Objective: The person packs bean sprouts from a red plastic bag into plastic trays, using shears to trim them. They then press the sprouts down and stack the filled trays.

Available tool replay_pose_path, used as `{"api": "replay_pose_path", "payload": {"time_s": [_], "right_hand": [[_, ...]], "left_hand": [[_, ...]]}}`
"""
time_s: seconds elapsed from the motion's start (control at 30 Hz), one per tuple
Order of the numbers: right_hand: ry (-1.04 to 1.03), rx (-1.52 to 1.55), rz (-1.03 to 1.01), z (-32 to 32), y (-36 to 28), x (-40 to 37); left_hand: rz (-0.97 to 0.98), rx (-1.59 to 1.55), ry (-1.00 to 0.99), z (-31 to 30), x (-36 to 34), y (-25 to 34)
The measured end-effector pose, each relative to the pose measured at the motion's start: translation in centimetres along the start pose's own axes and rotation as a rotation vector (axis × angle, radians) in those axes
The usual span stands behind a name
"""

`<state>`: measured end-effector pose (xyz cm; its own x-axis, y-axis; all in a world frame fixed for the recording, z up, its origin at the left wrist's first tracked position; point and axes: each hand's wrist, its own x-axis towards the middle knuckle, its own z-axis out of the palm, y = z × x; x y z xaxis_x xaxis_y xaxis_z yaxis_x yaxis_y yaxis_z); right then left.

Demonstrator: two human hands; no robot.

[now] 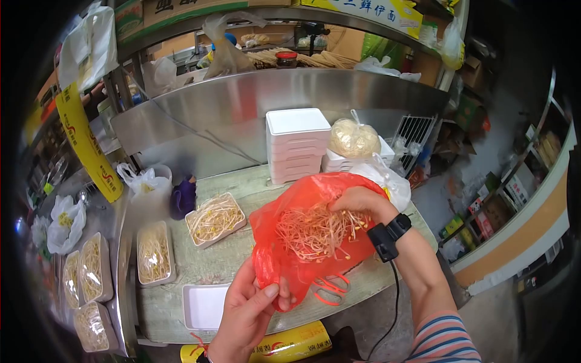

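A red plastic bag (266,227) lies open over the table, with a tangle of bean sprouts (315,233) showing inside. My left hand (257,302) pinches the bag's near left edge between thumb and fingers. At the bag's upper right, my right hand (360,202) reaches in against the sprouts; its fingertips are hidden among them. Left of the bag sits a white tray of sprouts (215,221), and an empty white tray (206,307) is beside my left wrist. Orange-handled scissors (330,290) lie just below the bag.
Stacked white trays (298,145) stand at the back beside a tied bag of noodles (354,138). Another sprout tray (155,253) and several wrapped ones are at the left. A yellow roll (290,342) lies along the near edge. A cable hangs from my right wrist.
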<state>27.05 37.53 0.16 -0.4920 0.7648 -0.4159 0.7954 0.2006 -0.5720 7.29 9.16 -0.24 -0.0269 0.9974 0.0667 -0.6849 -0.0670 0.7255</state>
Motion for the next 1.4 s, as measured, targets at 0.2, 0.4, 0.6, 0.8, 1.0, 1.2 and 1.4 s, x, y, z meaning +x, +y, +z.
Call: {"api": "replay_pose_path", "payload": {"time_s": [0.2, 0.4, 0.6, 0.8, 1.0, 1.2, 1.4], "right_hand": [[-0.022, 0.540, -0.276, 4.8, 7.9, 5.3], [-0.055, -0.042, -0.074, 8.5, 3.6, 4.3], [0.044, -0.460, -0.007, 9.9, 3.8, 6.2], [0.540, -0.354, -0.570, 3.0, 4.0, 4.7], [0.240, -0.133, -0.204, -0.4, 0.7, 0.4], [0.091, -0.150, -0.140, 4.5, 4.8, 2.3], [-0.017, -0.291, -0.287, 8.3, 5.2, 1.0]], "left_hand": [[-0.004, -0.010, 0.022, 0.0, -0.2, 0.0], [-0.012, -0.007, 0.029, -0.1, 0.0, -0.7], [-0.007, 0.008, 0.046, -0.1, -0.3, -0.8], [-0.005, 0.014, 0.021, 0.0, -0.5, -0.3], [0.040, -0.008, -0.008, 0.6, -0.3, -0.1], [-0.009, -0.003, 0.047, -0.2, -0.6, -0.4], [-0.024, 0.000, 0.044, -0.2, -0.5, -0.7]]}}
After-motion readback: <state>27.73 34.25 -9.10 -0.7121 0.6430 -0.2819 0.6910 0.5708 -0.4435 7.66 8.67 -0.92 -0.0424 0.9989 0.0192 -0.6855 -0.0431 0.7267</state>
